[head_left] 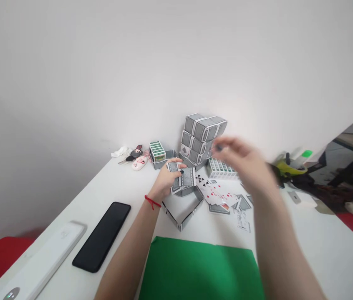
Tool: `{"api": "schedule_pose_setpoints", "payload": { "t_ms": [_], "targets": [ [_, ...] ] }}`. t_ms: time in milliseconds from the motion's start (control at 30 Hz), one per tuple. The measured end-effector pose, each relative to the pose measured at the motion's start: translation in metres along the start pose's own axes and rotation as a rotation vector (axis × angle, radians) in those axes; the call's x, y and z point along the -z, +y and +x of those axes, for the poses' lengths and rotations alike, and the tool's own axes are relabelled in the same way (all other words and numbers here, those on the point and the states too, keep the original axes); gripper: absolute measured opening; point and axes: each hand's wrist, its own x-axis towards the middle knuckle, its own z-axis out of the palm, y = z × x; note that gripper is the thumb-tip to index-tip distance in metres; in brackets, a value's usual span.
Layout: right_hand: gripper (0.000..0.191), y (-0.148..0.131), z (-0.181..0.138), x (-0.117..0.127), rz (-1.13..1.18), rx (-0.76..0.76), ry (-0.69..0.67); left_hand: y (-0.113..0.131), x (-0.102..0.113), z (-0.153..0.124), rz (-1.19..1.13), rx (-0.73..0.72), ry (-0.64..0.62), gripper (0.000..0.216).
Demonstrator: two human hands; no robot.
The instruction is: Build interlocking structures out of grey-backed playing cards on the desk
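My left hand [168, 179], with a red string at the wrist, is closed on a folded block of grey-backed playing cards [185, 180] above a square card frame [182, 210] on the white table [123, 187]. My right hand [245, 164] is raised and blurred in front of a stacked tower of card cubes [203, 137] by the wall; its fingers look pinched, and what they hold is unclear. Loose face-up cards [218, 193] lie to the right of the frame.
A green sheet [200, 271] lies at the near edge. A black phone [103, 235] and a white flat device [43, 260] sit at the left. Keys with small charms [134, 158] and a green card box [157, 152] stand by the wall. Clutter sits at right.
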Motion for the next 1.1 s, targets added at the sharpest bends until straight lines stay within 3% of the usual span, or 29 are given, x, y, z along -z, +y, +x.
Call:
{"api": "schedule_pose_setpoints", "payload": {
  "t_ms": [133, 233, 400, 567, 700, 867, 1000, 1100],
  "targets": [
    [0.023, 0.039, -0.014, -0.051, 0.196, -0.317, -0.234, 0.004, -0.002, -0.003, -0.052, 0.002, 0.005, 0.045],
    [0.02, 0.061, -0.022, -0.077, 0.403, -0.403, -0.263, 0.006, -0.004, -0.004, -0.145, 0.02, 0.001, 0.041],
    [0.02, 0.065, -0.022, -0.069, 0.481, -0.427, -0.357, 0.013, -0.004, -0.002, -0.49, 0.038, 0.051, 0.02],
    [0.036, 0.06, -0.025, -0.058, 0.509, -0.44, -0.495, 0.022, 0.004, -0.001, -0.688, -0.033, 0.093, 0.012],
    [0.043, 0.055, -0.027, -0.065, 0.586, -0.472, -0.499, 0.021, 0.003, -0.003, -0.729, -0.152, 0.099, 0.012],
    [0.056, 0.044, -0.028, -0.073, 0.578, -0.484, -0.396, 0.014, -0.004, -0.005, -0.703, -0.257, 0.094, 0.017],
    [0.071, 0.043, -0.03, -0.077, 0.477, -0.453, -0.375, 0.01, -0.006, -0.006, -0.658, -0.285, 0.095, 0.021],
    [0.07, 0.048, -0.032, -0.083, 0.305, -0.368, -0.358, 0.009, -0.005, -0.005, -0.636, -0.307, 0.094, 0.023]
  ]
}}
